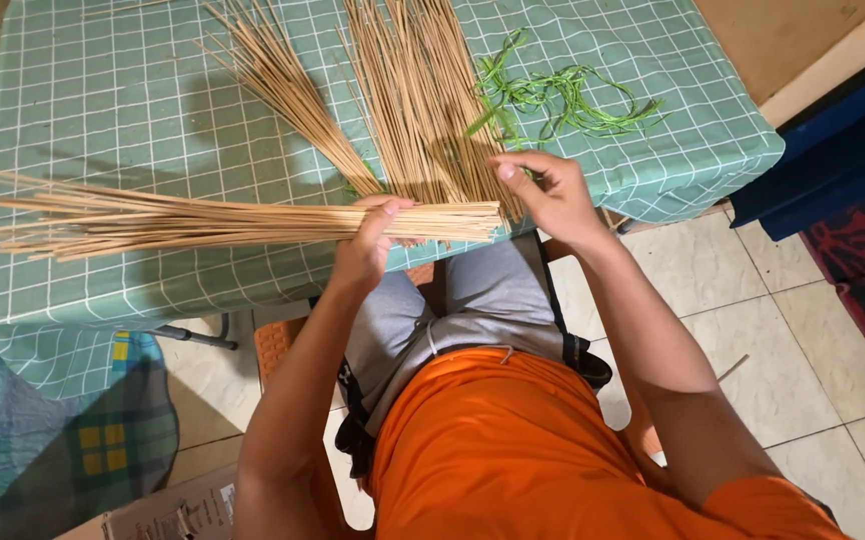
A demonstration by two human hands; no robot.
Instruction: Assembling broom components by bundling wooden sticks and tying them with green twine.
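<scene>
A bundle of sticks [202,220] is held crosswise over the table's [102,100] near edge. Behind it, two stick piles [392,90] lie on the table, with leaf strips [562,100] to their right.

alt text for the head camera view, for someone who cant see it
A seated person's left hand grips a bundle of thin tan sticks held sideways over a green checked tablecloth, the right hand at its end. More sticks and green strips lie on it.

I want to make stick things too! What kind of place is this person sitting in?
It looks like a room at home, probably used for handcraft. A table with a green checked cloth holds loose thin sticks and green strips, the floor is pale tile, and the left hand grips a bundle of sticks.
</scene>
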